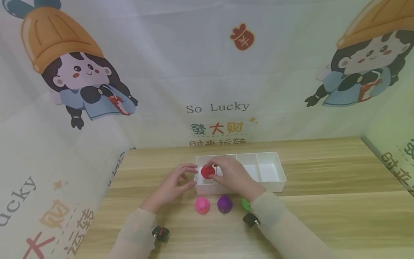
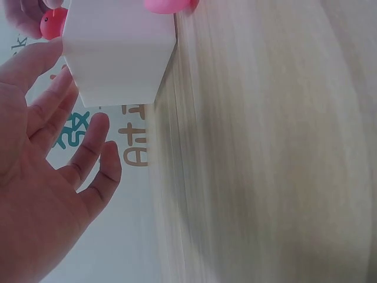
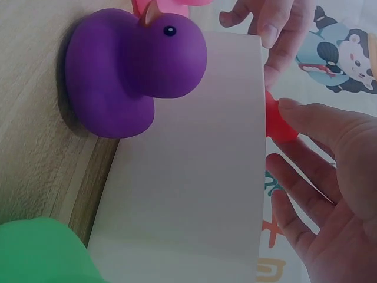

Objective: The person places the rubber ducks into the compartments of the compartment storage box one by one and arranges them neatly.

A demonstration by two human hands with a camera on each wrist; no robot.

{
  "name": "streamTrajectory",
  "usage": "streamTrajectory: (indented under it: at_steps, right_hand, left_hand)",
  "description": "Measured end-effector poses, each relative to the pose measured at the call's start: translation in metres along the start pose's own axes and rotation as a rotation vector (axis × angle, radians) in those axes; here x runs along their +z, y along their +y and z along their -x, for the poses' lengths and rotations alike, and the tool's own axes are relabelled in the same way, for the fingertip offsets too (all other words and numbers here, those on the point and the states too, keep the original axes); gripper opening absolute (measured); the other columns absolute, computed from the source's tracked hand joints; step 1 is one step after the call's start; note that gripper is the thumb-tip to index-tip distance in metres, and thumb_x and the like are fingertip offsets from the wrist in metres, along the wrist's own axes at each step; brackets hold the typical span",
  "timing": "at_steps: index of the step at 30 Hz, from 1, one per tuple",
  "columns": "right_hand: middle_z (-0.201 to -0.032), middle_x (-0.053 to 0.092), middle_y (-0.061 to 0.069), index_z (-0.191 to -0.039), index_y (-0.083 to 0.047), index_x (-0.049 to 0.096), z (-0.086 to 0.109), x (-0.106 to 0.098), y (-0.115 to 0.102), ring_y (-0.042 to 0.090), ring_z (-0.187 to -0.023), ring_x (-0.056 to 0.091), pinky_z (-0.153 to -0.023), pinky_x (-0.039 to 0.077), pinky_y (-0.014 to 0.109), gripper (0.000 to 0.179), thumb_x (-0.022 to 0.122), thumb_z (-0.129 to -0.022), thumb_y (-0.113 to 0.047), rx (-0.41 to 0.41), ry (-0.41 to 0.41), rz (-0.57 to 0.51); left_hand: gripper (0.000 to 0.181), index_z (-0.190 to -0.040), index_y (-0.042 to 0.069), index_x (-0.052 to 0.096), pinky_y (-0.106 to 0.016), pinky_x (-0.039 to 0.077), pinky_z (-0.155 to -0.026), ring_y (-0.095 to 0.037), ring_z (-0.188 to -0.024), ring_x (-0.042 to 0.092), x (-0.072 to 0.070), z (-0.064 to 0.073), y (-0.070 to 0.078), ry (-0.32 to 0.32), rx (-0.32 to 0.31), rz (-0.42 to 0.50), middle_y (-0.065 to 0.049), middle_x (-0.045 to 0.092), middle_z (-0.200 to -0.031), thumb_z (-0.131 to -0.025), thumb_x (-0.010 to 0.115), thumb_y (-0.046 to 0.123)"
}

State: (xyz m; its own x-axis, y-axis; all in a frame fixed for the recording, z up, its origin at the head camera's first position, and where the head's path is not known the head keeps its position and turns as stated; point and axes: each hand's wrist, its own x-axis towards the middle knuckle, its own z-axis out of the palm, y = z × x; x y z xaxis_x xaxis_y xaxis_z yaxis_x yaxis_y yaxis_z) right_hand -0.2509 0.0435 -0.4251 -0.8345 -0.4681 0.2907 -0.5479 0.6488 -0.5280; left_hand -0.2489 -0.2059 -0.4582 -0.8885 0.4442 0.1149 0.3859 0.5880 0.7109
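My right hand (image 1: 234, 176) pinches a red rubber duck (image 1: 207, 172) between thumb and fingers, over the leftmost compartment of a long white divided box (image 1: 275, 186). In the right wrist view, the box's wall partly hides the red duck (image 3: 280, 121). My left hand (image 1: 176, 185) is at the box's left end, fingers spread and slightly bent, fingertips right at the rim. Seen from the left wrist, its palm (image 2: 41, 194) faces the box's end wall (image 2: 118, 65) and holds nothing.
In front of the box, a pink duck (image 1: 202, 205), a purple duck (image 1: 224, 204) and a green duck (image 1: 246, 204) stand in a row on the wooden table (image 1: 323, 208). My right sleeve partly covers the green one. A printed cloth (image 1: 155, 72) hangs behind the table.
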Motion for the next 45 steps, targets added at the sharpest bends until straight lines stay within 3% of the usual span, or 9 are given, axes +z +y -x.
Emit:
streamTrajectory:
  at_steps: [5,26,34,40,45]
  right_hand:
    - [-0.113,0.076,-0.005,-0.111,-0.018,0.074,-0.002,0.002,0.000,0.021,-0.110,0.069,-0.100,0.053,0.039,0.027,0.085,-0.086,-0.016,-0.002,-0.021,0.003]
    - [-0.104,0.077,-0.002,-0.106,-0.017,0.075,-0.014,0.016,0.004,0.025,-0.106,0.070,-0.096,0.053,0.038,0.022,0.085,-0.086,-0.020,0.058,-0.092,0.050]
    - [-0.096,0.074,-0.006,-0.101,-0.018,0.075,-0.020,0.020,0.007,0.014,-0.092,0.063,-0.087,0.052,0.031,0.018,0.085,-0.086,-0.019,0.050,-0.111,0.098]
    - [-0.095,0.074,-0.005,-0.098,-0.017,0.074,-0.021,0.021,0.007,0.013,-0.089,0.059,-0.086,0.050,0.030,0.015,0.084,-0.087,-0.016,0.059,-0.132,0.084]
    - [-0.094,0.073,-0.006,-0.098,-0.017,0.073,-0.023,0.021,0.006,0.013,-0.088,0.059,-0.086,0.050,0.030,0.015,0.084,-0.087,-0.017,0.073,-0.152,0.096]
  left_hand:
    - [0.036,-0.132,0.018,0.066,-0.044,0.052,-0.092,-0.026,-0.113,0.058,0.001,0.000,0.001,-0.001,-0.019,0.006,0.002,0.053,-0.152,-0.096,0.074,0.018]
    - [0.039,-0.134,0.010,0.065,-0.040,0.053,-0.086,-0.024,-0.109,0.059,0.000,0.000,0.003,-0.005,-0.001,0.006,-0.001,0.053,-0.152,-0.096,0.073,0.016]
    - [0.039,-0.134,0.011,0.064,-0.045,0.054,-0.089,-0.025,-0.110,0.059,0.000,-0.001,0.003,-0.007,-0.005,0.015,0.000,0.053,-0.152,-0.096,0.073,0.016]
    - [0.039,-0.134,0.010,0.064,-0.035,0.055,-0.084,-0.024,-0.108,0.061,0.001,-0.001,0.001,0.002,0.021,0.002,-0.003,0.053,-0.152,-0.096,0.073,0.016]
    - [0.039,-0.134,0.011,0.064,-0.031,0.054,-0.083,-0.024,-0.107,0.060,0.000,0.000,0.001,-0.005,0.001,0.003,0.000,0.052,-0.153,-0.096,0.073,0.017]
